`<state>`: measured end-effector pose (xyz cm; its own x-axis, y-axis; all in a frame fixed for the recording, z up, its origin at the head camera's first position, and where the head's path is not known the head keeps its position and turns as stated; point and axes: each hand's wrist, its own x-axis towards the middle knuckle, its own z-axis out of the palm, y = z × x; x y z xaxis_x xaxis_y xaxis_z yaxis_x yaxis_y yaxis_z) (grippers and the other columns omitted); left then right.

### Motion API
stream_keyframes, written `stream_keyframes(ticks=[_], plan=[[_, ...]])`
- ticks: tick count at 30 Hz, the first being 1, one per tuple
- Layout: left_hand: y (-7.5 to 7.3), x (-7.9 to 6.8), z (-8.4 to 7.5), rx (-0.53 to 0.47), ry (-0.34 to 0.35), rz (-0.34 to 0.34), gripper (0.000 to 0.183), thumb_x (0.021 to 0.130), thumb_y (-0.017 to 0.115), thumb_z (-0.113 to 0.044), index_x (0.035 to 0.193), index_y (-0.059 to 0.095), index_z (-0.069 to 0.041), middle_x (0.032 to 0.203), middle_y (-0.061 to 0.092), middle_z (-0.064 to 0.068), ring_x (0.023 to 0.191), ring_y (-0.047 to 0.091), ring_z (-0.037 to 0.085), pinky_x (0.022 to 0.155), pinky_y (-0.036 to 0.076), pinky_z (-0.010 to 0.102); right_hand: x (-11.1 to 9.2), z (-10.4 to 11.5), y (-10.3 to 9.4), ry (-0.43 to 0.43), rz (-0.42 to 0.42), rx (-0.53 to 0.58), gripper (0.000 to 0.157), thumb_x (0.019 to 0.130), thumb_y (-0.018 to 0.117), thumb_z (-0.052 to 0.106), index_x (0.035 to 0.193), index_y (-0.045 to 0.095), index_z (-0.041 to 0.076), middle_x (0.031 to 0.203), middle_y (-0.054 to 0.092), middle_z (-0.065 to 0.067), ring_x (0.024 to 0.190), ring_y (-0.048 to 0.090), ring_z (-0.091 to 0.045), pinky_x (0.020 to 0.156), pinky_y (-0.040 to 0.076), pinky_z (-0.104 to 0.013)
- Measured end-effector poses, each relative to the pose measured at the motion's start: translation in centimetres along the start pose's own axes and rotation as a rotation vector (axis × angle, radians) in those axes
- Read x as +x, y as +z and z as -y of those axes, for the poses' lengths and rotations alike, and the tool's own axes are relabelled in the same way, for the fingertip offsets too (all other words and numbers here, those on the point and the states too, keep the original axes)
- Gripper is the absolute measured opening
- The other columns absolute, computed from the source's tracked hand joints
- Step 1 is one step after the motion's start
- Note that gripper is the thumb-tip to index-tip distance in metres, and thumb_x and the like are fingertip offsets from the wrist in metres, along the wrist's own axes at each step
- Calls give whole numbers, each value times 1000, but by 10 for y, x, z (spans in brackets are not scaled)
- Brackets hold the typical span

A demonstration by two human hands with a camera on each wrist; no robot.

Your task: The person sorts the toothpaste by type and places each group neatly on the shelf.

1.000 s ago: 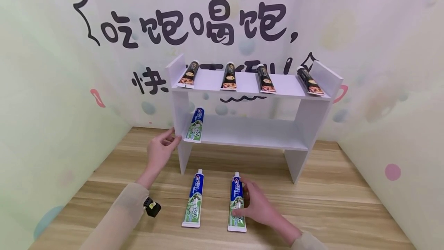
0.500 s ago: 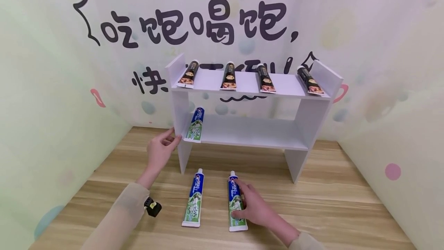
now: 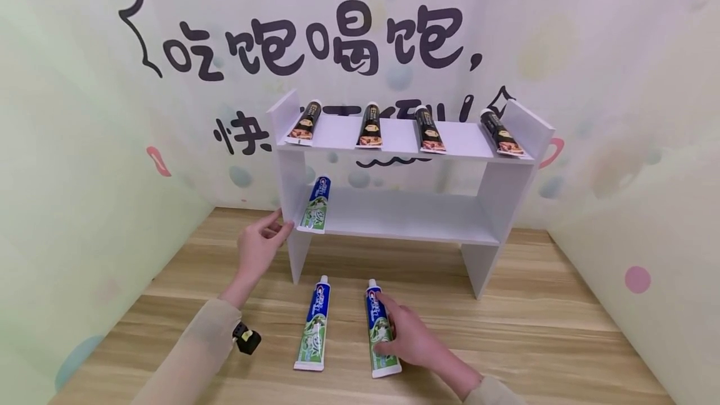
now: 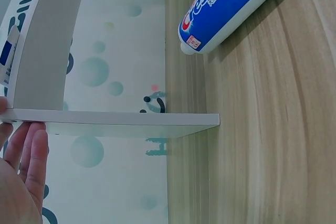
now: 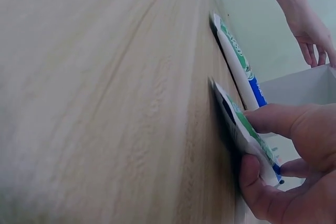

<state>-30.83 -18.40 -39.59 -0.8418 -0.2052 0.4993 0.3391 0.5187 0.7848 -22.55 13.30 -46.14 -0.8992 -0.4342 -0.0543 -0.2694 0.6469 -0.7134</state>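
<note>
My right hand (image 3: pixel 416 337) holds a blue and green toothpaste tube (image 3: pixel 378 324) by its sides, low over the wooden table. In the right wrist view, thumb and fingers pinch this tube, and a dark shadow lies under its near edge. A matching toothpaste tube (image 3: pixel 312 330) lies to its left, cap pointing toward the white shelf (image 3: pixel 405 211). My left hand (image 3: pixel 261 245) grips the front edge of the shelf's left side panel; in the left wrist view, the thumb is on one side and fingers on the other. Another blue and green tube (image 3: pixel 315 208) lies on the middle board's left end.
Several black toothpaste tubes (image 3: pixel 370 127) lie spaced along the top board. Right of the blue and green tube, the middle board (image 3: pixel 405 214) shows bare surface. Patterned walls (image 3: pixel 635 142) enclose the table (image 3: pixel 534 330) at the back and sides.
The tube in my right hand has shifted slightly left at its cap end, so it now slants. My left hand stays at the shelf's side panel.
</note>
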Motion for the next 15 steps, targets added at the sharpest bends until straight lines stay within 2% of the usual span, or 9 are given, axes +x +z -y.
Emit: stream_keyframes(ticks=[4, 7, 10, 15], plan=[[0, 0, 0, 7, -24, 1, 44, 89, 74, -25, 128, 65, -6, 90, 73, 21, 60, 59, -5, 53, 50, 15, 3, -2, 0, -27, 31, 34, 94, 75, 83, 14, 154, 31, 7, 99, 65, -11, 81, 60, -14, 62, 53, -22], [0, 0, 0, 11, -31, 3, 45, 89, 74, -25, 129, 65, -6, 90, 73, 21, 61, 64, 4, 52, 50, 16, 6, -2, -2, -53, 49, 51, 92, 75, 82, 11, 153, 32, 4, 95, 69, -12, 79, 63, -14, 62, 54, -23], [0, -1, 0, 11, -30, 6, 44, 90, 74, -25, 129, 65, -6, 90, 73, 21, 63, 67, 10, 52, 50, 16, 8, 0, -7, -39, 73, 103, 92, 75, 80, 7, 152, 30, -1, 93, 71, -15, 74, 65, -15, 59, 55, -26], [0, -1, 0, 4, -31, 6, 44, 90, 74, -25, 129, 64, -7, 90, 73, 22, 60, 62, 0, 52, 50, 16, 9, 2, -14, 30, 114, 218, 91, 77, 78, 3, 152, 28, -4, 92, 72, -19, 66, 66, -17, 51, 56, -32]])
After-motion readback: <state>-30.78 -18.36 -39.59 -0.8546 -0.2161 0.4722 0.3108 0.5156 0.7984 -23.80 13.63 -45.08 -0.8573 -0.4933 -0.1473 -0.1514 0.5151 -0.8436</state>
